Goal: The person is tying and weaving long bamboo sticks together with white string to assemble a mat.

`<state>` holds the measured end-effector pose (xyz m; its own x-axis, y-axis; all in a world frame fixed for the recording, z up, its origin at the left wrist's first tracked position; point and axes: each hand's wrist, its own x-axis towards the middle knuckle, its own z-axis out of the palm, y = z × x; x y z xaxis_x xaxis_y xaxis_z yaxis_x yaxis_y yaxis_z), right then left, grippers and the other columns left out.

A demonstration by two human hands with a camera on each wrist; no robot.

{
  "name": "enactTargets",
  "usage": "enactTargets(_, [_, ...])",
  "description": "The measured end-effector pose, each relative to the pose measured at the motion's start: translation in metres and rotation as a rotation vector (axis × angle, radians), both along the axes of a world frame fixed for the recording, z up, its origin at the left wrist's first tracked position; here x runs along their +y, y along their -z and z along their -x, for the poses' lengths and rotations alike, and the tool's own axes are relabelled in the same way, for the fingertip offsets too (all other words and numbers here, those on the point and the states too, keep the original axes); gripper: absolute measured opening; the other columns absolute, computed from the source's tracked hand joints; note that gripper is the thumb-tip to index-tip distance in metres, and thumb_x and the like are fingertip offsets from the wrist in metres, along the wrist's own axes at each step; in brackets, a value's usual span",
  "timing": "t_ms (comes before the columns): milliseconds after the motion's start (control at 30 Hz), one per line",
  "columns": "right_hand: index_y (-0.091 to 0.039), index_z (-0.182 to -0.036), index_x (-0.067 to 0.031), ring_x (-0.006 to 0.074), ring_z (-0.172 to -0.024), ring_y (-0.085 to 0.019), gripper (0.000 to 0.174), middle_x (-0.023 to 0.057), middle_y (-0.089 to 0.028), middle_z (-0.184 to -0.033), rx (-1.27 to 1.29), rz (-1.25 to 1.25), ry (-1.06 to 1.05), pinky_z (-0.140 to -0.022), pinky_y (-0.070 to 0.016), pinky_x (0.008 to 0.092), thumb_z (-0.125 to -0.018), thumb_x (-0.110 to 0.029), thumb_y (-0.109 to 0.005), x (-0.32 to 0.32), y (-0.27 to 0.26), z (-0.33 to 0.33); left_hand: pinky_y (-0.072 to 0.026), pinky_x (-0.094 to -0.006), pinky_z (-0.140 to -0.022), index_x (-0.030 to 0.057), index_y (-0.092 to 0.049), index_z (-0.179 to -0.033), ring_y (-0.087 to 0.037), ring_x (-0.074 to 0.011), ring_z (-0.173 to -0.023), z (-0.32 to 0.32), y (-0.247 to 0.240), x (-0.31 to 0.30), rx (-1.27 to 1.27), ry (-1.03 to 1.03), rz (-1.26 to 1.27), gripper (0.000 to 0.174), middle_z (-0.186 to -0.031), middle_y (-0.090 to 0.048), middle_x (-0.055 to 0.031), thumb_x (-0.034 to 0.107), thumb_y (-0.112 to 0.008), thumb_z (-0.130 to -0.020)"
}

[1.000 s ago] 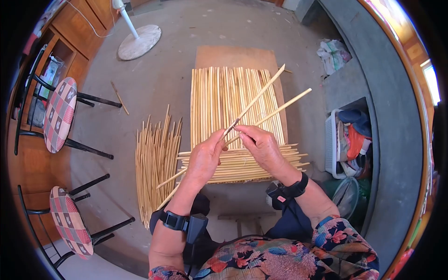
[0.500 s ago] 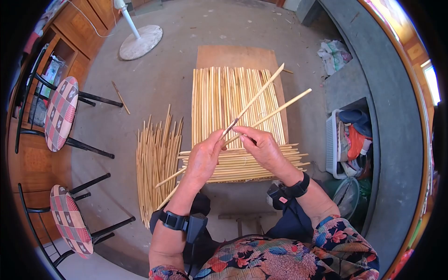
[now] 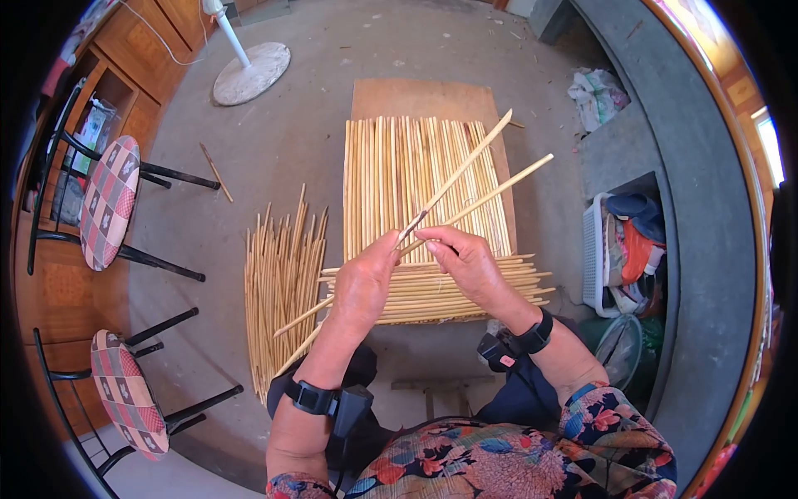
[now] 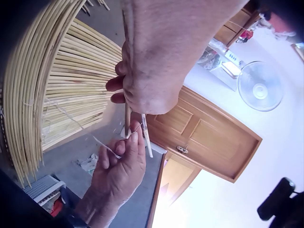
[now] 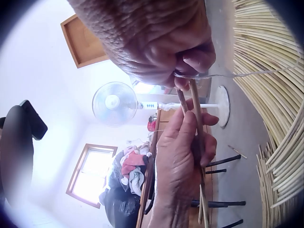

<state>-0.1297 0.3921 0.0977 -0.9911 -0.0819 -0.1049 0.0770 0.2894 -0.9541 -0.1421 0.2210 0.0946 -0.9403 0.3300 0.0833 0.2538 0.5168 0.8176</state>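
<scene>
Two long pale plant stalks cross in my left hand (image 3: pixel 366 279), whose fingers and thumb grip them. The upper stalk (image 3: pixel 470 165) has a slanted cut tip and a dark patch near the thumb; the lower stalk (image 3: pixel 509 183) points further right. Close beside that patch, my right hand (image 3: pixel 472 264) pinches a thin white string (image 4: pixel 88 135) between thumb and forefinger. In the left wrist view the string runs from the right hand to the stalk mat (image 4: pixel 78 71). The right wrist view also has the string (image 5: pixel 237 75) stretched from the right hand towards the mat (image 5: pixel 270 71).
Under the hands, the mat (image 3: pixel 391 183) of side-by-side stalks lies on a brown board (image 3: pixel 420 100), its near part turned crosswise. A loose stalk pile (image 3: pixel 278 291) is at left. Two chairs (image 3: pixel 108 204) stand further left; a white basket (image 3: pixel 592 258) sits at right.
The right fingertips have shifted slightly down from the upper stalk's dark patch, which shows more now. The left hand keeps its grip on both stalks.
</scene>
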Motion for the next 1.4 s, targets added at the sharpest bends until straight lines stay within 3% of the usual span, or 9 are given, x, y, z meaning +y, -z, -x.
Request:
enactTargets(133, [-0.057,-0.099,-0.0017,0.0082,-0.052,-0.043,0.017,0.0041,-0.047,-0.058,-0.021,0.020,0.017,-0.049,-0.0387,0.0242,-0.085,-0.009,-0.050,-0.001,0.002,-0.002,-0.0459,-0.0310,-0.061,0.0022,-0.050,-0.111,-0.060,-0.0259,-0.069,-0.003,-0.007,0.001,0.014,-0.009,0.047,0.027,-0.074,-0.058,-0.0157,0.007,-0.050,-0.084])
enactTargets(267, [-0.057,-0.098,-0.0020,0.0072,-0.052,-0.044,0.017,0.0020,-0.049,-0.059,-0.068,0.032,-0.016,-0.050,-0.0395,0.0237,-0.085,-0.010,-0.051,0.003,-0.006,0.001,-0.0454,-0.0310,-0.060,0.0023,-0.051,-0.109,-0.060,-0.0259,-0.069,-0.002,-0.006,-0.001,0.017,0.022,0.083,0.025,-0.074,-0.058,-0.0153,0.008,-0.048,-0.085])
enactTargets(367, [-0.058,-0.095,-0.0033,0.0052,-0.050,-0.045,0.016,-0.0002,-0.049,-0.059,-0.259,0.106,-0.059,-0.045,-0.0397,0.0207,-0.085,-0.013,-0.052,0.010,-0.018,0.004,-0.0440,-0.0293,-0.054,0.0023,-0.051,-0.107,-0.057,-0.0208,-0.059,0.002,-0.003,-0.008,0.014,0.049,0.128,0.023,-0.073,-0.058,-0.0129,0.008,-0.046,-0.086])
enactTargets(433, [-0.058,-0.090,-0.0042,0.0041,-0.045,-0.043,0.015,-0.0008,-0.049,-0.058,-0.426,0.452,-0.013,-0.038,-0.0379,0.0178,-0.085,-0.017,-0.053,0.018,-0.017,0.002,-0.0401,-0.0250,-0.045,0.0032,-0.052,-0.105,-0.050,-0.0116,-0.048,0.008,-0.008,-0.015,-0.110,-0.150,-0.002,0.020,-0.069,-0.058,-0.0083,0.010,-0.046,-0.087])
enactTargets(533, [-0.057,-0.088,-0.0046,0.0037,-0.040,-0.040,0.017,0.0000,-0.049,-0.058,-0.523,0.734,-0.005,-0.033,-0.0347,0.0167,-0.086,-0.021,-0.053,0.017,-0.009,-0.004,-0.0364,-0.0209,-0.041,0.0034,-0.053,-0.102,-0.043,-0.0046,-0.045,0.010,-0.006,-0.018,-0.335,-0.095,-0.203,0.018,-0.067,-0.057,-0.0037,0.011,-0.047,-0.087])
enactTargets(633, [-0.055,-0.089,-0.0036,0.0043,-0.039,-0.039,0.019,0.0003,-0.050,-0.058,-0.627,0.844,-0.016,-0.032,-0.0341,0.0175,-0.086,-0.022,-0.053,0.015,-0.013,-0.009,-0.0373,-0.0196,-0.042,0.0028,-0.054,-0.098,-0.044,-0.0046,-0.046,0.007,-0.011,-0.013,-0.349,-0.100,-0.097,0.016,-0.067,-0.056,-0.0023,0.013,-0.047,-0.088])
enactTargets(1033, [-0.054,-0.097,-0.0012,0.0053,-0.046,-0.048,0.020,0.0028,-0.054,-0.069,-0.553,0.765,-0.012,-0.038,-0.0404,0.0185,-0.087,-0.018,-0.051,0.007,-0.034,-0.017,-0.0391,-0.0218,-0.045,-0.0007,-0.054,-0.099,-0.047,-0.0085,-0.047,0.007,-0.009,-0.012,-0.477,0.003,-0.175,0.024,-0.071,-0.056,-0.0057,0.018,-0.042,-0.090])
enactTargets(1133, [-0.055,-0.095,-0.0022,0.0042,-0.045,-0.046,0.018,0.0016,-0.052,-0.065,-0.490,0.492,-0.109,-0.037,-0.0386,0.0175,-0.087,-0.017,-0.051,0.013,-0.034,-0.016,-0.0394,-0.0225,-0.045,-0.0019,-0.054,-0.098,-0.047,-0.0090,-0.048,0.008,-0.014,-0.011,-0.455,0.037,-0.131,0.026,-0.072,-0.057,-0.0061,0.020,-0.041,-0.090])
enactTargets(1400, [-0.058,-0.096,-0.0026,0.0020,-0.044,-0.039,0.016,-0.0019,-0.048,-0.060,-0.282,0.350,0.014,-0.038,-0.0324,0.0159,-0.086,-0.014,-0.051,0.003,-0.023,-0.020,-0.0379,-0.0206,-0.044,0.0003,-0.055,-0.098,-0.044,-0.0068,-0.047,0.003,-0.011,-0.009,-0.478,0.075,-0.174,0.027,-0.071,-0.055,-0.0036,0.022,-0.041,-0.091])
